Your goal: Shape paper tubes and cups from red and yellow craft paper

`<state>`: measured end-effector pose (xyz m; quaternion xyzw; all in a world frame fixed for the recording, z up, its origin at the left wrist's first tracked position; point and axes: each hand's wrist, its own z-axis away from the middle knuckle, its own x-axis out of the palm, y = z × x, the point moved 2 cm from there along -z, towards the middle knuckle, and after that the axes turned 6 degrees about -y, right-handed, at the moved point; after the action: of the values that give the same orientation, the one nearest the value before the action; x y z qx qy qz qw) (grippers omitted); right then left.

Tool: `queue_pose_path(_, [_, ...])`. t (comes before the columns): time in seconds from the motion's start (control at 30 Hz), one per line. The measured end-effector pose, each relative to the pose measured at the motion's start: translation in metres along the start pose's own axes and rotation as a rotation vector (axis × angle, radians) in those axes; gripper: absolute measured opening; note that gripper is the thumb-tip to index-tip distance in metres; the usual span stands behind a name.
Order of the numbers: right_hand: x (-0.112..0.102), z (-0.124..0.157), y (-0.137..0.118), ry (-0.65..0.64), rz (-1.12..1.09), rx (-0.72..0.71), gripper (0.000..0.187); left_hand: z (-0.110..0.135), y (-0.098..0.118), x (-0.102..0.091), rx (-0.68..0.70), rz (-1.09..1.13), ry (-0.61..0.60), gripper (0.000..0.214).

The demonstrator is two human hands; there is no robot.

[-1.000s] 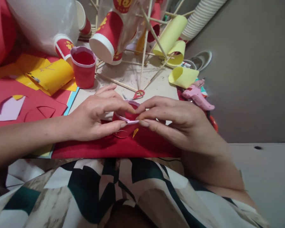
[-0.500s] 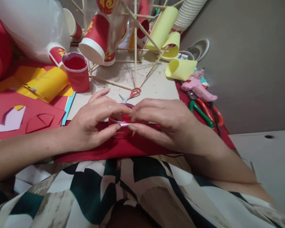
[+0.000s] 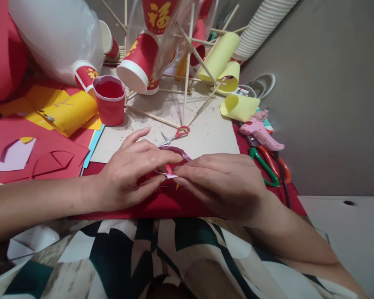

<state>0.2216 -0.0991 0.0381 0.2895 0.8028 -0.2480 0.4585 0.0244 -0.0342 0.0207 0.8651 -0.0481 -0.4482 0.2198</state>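
Between my hands is a red paper cup [image 3: 181,152] with a pale pink paper edge round its mouth. My left hand [image 3: 132,170] grips the near rim, thumb outside and fingers reaching over the opening. On the other side of that spot, my right hand [image 3: 227,182] pinches the rim between thumb and fingertips. Most of the cup's body is hidden by my fingers. Small red-handled scissors [image 3: 181,132] lie just beyond it, blades partly apart. A similar red cup with a pale rim [image 3: 110,109] stands upright to the back left.
A wooden stick frame [image 3: 187,83] stands behind, beside bagged red cups [image 3: 137,62] and yellow paper rolls [image 3: 239,108]. At right lie a pink glue gun [image 3: 264,135] and green-handled scissors [image 3: 264,168]. Red and yellow paper [image 3: 71,114] covers the left.
The view has shifted, so the table's things sit slightly lower and further right. My right fingers have drawn closer together at the cup's rim, and my left hand keeps its grip.
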Motion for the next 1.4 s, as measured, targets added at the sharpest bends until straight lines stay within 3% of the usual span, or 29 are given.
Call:
queue_pose_path(0.2, [-0.003,0.001,0.0,-0.002,-0.158,0.049,0.002,-0.001,-0.003,0.005,-0.026,0.022,-0.033,0.021])
queue_pose_path(0.4, [-0.004,0.001,-0.005,-0.065,-0.252,0.194,0.01,0.001,-0.005,0.011,0.019,0.015,-0.016,0.028])
queue_pose_path(0.73, [-0.006,0.0,-0.001,-0.069,-0.321,0.155,0.02,0.002,-0.005,0.018,0.05,-0.009,0.079,0.032])
queue_pose_path(0.93, [-0.007,-0.002,-0.007,-0.121,-0.246,0.161,0.016,0.001,-0.003,0.017,0.038,0.001,0.105,0.032])
queue_pose_path(1.07, [-0.006,-0.003,-0.01,-0.136,-0.186,0.152,0.012,0.001,-0.003,0.016,0.034,0.055,0.064,0.03])
queue_pose_path(1.2, [-0.003,-0.003,-0.009,-0.134,-0.166,0.135,0.009,0.001,-0.005,0.014,0.026,0.086,0.01,0.013])
queue_pose_path(1.4, [-0.011,-0.002,0.006,-0.051,-0.318,0.221,0.027,-0.005,-0.014,0.004,0.008,0.138,0.049,0.016])
